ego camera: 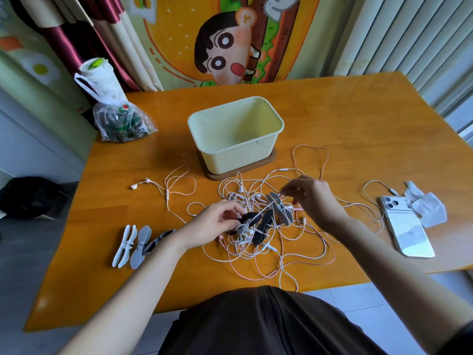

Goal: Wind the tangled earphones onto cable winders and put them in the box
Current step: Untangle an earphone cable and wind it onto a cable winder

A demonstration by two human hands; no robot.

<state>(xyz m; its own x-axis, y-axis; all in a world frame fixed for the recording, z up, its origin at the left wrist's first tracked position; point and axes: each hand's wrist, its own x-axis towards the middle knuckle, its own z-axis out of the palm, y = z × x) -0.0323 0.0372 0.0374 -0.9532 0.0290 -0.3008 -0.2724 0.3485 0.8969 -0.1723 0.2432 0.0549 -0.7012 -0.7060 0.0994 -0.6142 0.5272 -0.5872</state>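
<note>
Earphones lie in one white and pink tangle at the middle of the counter, toward its front edge and just in front of the box. The left grip is curled round a dark winder at the tangle's left side. The right grip pinches a white cable, lifted off the pile, and the cable runs taut down to the left grip. A grey winder and another dark one sit inside the tangle. Spare winders lie near the front left corner. One earphone strand trails toward the left edge, and a pink loop reaches up beside the box.

Step, as judged: freeing one cable from the knot and starting the first wind. Nothing shows inside the box, so the task is at an early stage. The next move calls for pulling that strand clear without tightening the knots, then wrapping it round the held winder. The winders buried in the pile may snag.

Room: the box sits mid-counter on a brown base, mouth open, with a short clear reach from both grips. A phone and a tissue sit by the right edge, and a thin cable runs up to the phone. A plastic bag is at the back left corner. Some loops hang over the front edge. Bare counter lies right of and behind the box.
</note>
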